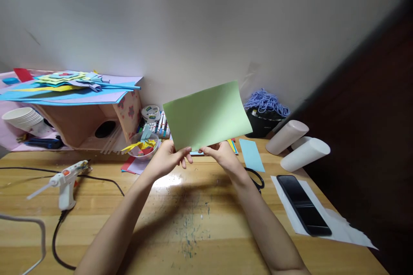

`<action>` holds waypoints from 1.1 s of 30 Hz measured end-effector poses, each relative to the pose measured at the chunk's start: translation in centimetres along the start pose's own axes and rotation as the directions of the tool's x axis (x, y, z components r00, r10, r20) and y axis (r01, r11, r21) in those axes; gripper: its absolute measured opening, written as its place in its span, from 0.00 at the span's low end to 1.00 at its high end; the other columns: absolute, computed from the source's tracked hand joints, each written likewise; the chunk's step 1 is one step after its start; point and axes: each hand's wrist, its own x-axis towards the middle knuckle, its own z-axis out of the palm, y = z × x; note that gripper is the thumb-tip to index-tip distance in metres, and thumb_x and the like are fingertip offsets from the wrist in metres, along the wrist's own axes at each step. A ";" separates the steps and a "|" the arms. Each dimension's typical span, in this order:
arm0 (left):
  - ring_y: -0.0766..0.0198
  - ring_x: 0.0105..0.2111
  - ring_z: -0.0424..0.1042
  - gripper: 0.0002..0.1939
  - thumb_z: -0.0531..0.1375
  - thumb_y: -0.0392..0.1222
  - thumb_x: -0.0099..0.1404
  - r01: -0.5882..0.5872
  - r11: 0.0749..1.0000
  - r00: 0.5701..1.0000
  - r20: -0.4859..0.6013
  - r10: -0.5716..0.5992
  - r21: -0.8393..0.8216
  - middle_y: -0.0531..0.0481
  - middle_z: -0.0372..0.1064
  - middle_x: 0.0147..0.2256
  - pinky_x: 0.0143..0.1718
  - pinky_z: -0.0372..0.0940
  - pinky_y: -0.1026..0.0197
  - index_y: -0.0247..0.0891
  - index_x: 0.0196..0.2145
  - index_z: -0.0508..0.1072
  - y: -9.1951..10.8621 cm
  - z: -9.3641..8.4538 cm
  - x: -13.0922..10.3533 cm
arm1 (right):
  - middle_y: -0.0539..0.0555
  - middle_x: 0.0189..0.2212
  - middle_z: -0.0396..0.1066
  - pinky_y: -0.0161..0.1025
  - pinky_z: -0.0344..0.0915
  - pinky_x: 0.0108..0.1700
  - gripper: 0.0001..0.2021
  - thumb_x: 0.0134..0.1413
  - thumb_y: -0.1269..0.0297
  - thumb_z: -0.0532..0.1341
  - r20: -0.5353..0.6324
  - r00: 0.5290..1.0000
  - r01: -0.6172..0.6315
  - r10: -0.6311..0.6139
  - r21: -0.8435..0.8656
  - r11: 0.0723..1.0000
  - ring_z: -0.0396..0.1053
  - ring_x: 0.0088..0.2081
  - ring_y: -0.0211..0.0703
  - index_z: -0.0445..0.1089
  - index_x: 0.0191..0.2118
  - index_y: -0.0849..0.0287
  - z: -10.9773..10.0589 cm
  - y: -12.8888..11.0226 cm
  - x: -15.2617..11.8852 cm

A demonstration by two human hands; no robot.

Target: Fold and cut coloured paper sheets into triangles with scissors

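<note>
A sheet of light green paper [208,116] is held up above the table, tilted with its right side higher. My left hand [167,158] pinches its lower edge between thumb and fingers. A short way to the right, my right hand [222,157] grips the same edge, thumb in front. Behind the right forearm, black scissor handles [256,178] show in part; the blades are hidden. A light blue strip of paper [252,154] lies to the right of my right hand. Beside my left hand stands a clear bowl [158,142] with yellow and red paper scraps.
On the wooden table [180,223], a white hot glue gun [67,182] with a trailing cord stands at left. A pink box [129,116] bears coloured papers. Markers [163,125], a black container of purple yarn [266,103], white rolls [306,154] and a phone [303,204] lie around.
</note>
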 end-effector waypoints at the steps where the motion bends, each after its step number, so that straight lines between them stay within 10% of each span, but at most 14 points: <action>1: 0.71 0.16 0.64 0.16 0.55 0.49 0.57 0.004 1.000 1.000 0.006 -0.004 0.004 0.46 0.71 0.22 0.15 0.56 0.69 0.32 0.22 0.70 0.0 -0.3 0.0 | 0.52 0.23 0.70 0.35 0.62 0.31 0.10 0.38 0.59 0.62 -0.023 1.000 -0.009 0.008 -0.025 1.000 0.67 0.29 0.42 0.69 0.25 0.62 -0.4 0.0 0.1; 18: 0.72 0.14 0.59 0.19 0.54 0.49 0.58 0.030 0.977 0.995 0.090 -0.050 0.210 0.52 0.62 0.12 0.18 0.52 0.70 0.33 0.19 0.71 0.1 -4.9 -0.7 | 0.52 0.21 0.70 0.34 0.61 0.30 0.10 0.37 0.60 0.64 -0.232 0.971 0.035 -0.058 -0.101 0.994 0.65 0.25 0.37 0.71 0.23 0.63 -9.0 -0.1 0.4; 22: 0.73 0.13 0.58 0.20 0.54 0.49 0.58 0.032 0.973 0.983 0.169 -0.072 0.227 0.53 0.60 0.11 0.17 0.52 0.70 0.33 0.17 0.71 0.1 -5.3 -0.8 | 0.54 0.30 0.73 0.33 0.66 0.34 0.16 0.44 0.51 0.59 -0.289 0.957 0.023 0.029 0.176 0.984 0.70 0.31 0.39 0.71 0.32 0.60 -8.7 -0.1 0.5; 26: 0.72 0.15 0.61 0.20 0.55 0.50 0.57 0.061 0.976 0.963 0.244 -0.113 0.209 0.52 0.63 0.14 0.18 0.54 0.70 0.32 0.17 0.69 -0.1 -4.8 -0.7 | 0.56 0.34 0.74 0.35 0.68 0.32 0.21 0.40 0.50 0.62 -0.135 0.990 -0.031 0.046 0.108 0.994 0.72 0.34 0.45 0.70 0.38 0.61 -7.3 -0.2 0.3; 33: 0.67 0.25 0.68 0.13 0.60 0.46 0.51 0.079 0.991 0.997 0.014 -0.081 0.105 0.48 0.71 0.26 0.28 0.63 0.67 0.32 0.28 0.70 -0.7 -2.9 0.3 | 0.60 0.41 0.71 0.41 0.68 0.39 0.21 0.37 0.56 0.66 -0.331 0.942 0.046 -0.063 -0.057 0.997 0.70 0.40 0.50 0.71 0.39 0.64 -6.2 -0.5 -0.3</action>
